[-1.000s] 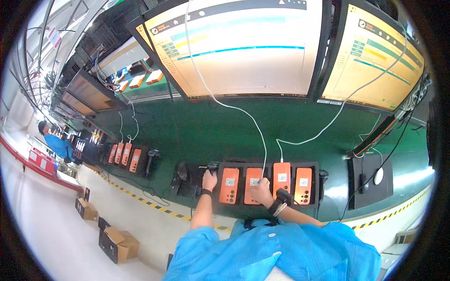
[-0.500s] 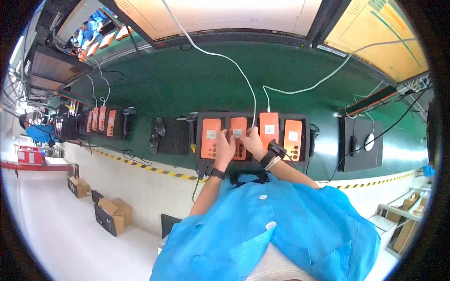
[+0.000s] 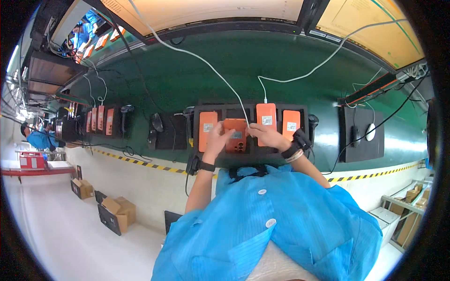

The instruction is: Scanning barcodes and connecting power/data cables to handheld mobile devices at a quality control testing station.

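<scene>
An orange phone (image 3: 236, 124) with dark round camera lenses at its near end is tilted up out of a black foam tray (image 3: 235, 114). My left hand (image 3: 217, 139) has its fingers closed around the phone's left side. My right hand (image 3: 270, 136) reaches across to the phone's right edge, its fingers pinched on the end of a white cable (image 3: 206, 63). Whether the plug sits in the phone is hidden by the fingers. Left of it in the tray lies another orange phone (image 3: 207, 127); to the right are a cabled orange phone (image 3: 266, 113) and one more orange phone (image 3: 291, 122).
Two monitors (image 3: 201, 23) stand along the back of the green bench (image 3: 206, 96). Dark scanners (image 3: 312, 124) flank the tray. Mice lie on black pads (image 3: 363, 150) to either side. Several orange phones (image 3: 109, 122) sit farther left. Cardboard boxes (image 3: 123, 210) stand on the floor.
The phone between my hands has tipped up from its slot. My right hand has turned flatter and its wrist has swung right. The whole view has shifted slightly.
</scene>
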`<state>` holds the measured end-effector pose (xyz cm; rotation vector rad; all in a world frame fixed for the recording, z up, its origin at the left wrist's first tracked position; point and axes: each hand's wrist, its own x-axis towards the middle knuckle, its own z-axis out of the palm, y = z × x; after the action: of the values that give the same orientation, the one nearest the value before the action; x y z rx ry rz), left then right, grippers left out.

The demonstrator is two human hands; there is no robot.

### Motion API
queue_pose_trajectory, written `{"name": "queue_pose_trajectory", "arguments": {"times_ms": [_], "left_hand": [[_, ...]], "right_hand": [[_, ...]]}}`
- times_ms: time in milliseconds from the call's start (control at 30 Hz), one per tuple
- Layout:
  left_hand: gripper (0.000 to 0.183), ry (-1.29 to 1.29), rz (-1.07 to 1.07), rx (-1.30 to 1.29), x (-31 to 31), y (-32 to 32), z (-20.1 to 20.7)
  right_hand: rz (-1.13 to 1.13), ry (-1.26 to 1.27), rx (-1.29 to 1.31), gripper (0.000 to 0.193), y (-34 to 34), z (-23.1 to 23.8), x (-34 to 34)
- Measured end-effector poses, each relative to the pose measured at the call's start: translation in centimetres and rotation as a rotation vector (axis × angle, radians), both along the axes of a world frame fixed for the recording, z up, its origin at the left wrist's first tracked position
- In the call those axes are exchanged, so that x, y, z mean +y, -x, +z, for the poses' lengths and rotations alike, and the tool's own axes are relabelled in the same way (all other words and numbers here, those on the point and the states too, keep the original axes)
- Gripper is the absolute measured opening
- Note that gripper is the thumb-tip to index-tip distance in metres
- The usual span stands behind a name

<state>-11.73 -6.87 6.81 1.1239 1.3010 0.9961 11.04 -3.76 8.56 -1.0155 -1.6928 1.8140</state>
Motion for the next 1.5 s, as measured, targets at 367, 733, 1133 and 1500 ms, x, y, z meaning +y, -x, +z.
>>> {"name": "queue_pose_trajectory", "arguments": {"times_ms": [367,733,1133,1500], "left_hand": [[0.031,-0.029,-0.044,-0.042,-2.8,0.3,2.1],[0.028,-0.076,0.053,-0.007,-3.7,1.0,0.8],[0.025,-0.034,0.281,0.04,-8.9,3.0,-1.3],[0.033,0.257,0.529,0.189,-21.3,13.8,-6.2]], "right_hand": [[-0.24,-0.269,0.024,0.022,2.9,6.5,0.4],[-0.11,-0.6,-0.319,0.02,5.1,7.4,-0.2],[-0.147,-0.507,-0.373,0.025,3.6,4.7,0.9],[-0.075,-0.855,-0.593,0.03,11.4,0.6,5.2]]}}
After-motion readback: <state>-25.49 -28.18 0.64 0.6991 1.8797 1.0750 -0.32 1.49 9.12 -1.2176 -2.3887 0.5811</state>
